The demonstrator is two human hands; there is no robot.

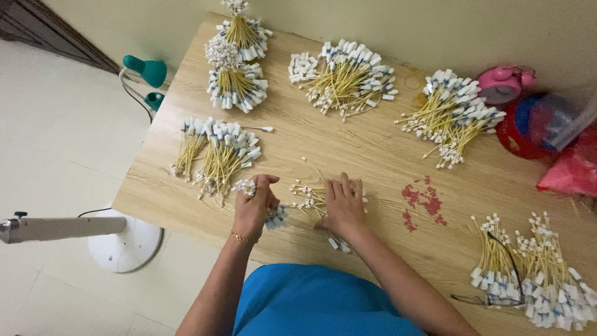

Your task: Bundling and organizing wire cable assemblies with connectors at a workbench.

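Nearest, a blue garment (pixel 323 302) is seen at the bottom edge, and both forearms are stretched from it over the wooden table (pixel 373 155). The left hand (pixel 254 205) is closed around a small bundle of yellow wires with white connectors (pixel 245 186); the white ends are seen above the curled fingers, and a gold bracelet (pixel 242 238) is worn on the wrist. The right hand (pixel 343 205) is laid flat, palm down and fingers extended together, on a loose pile of the same wires (pixel 309 196) at the near middle of the table. Whether anything is gripped under the palm cannot be told.

At the near right, two more bundles (pixel 528 274) are placed, with a pair of glasses (pixel 491 298) lying over them. Small red marks (pixel 423 200) are seen on the wood just right of the right hand. To the left, a sorted group of bundles (pixel 217 152) is placed near the left hand.

Farther away, three larger heaps are found: at far left (pixel 236 62), far middle (pixel 345 78) and far right (pixel 454 115). A pink alarm clock (pixel 504 82) and red bags (pixel 559 143) are kept at the far right edge. On the floor at the left, a white fan base (pixel 124 242) is standing.
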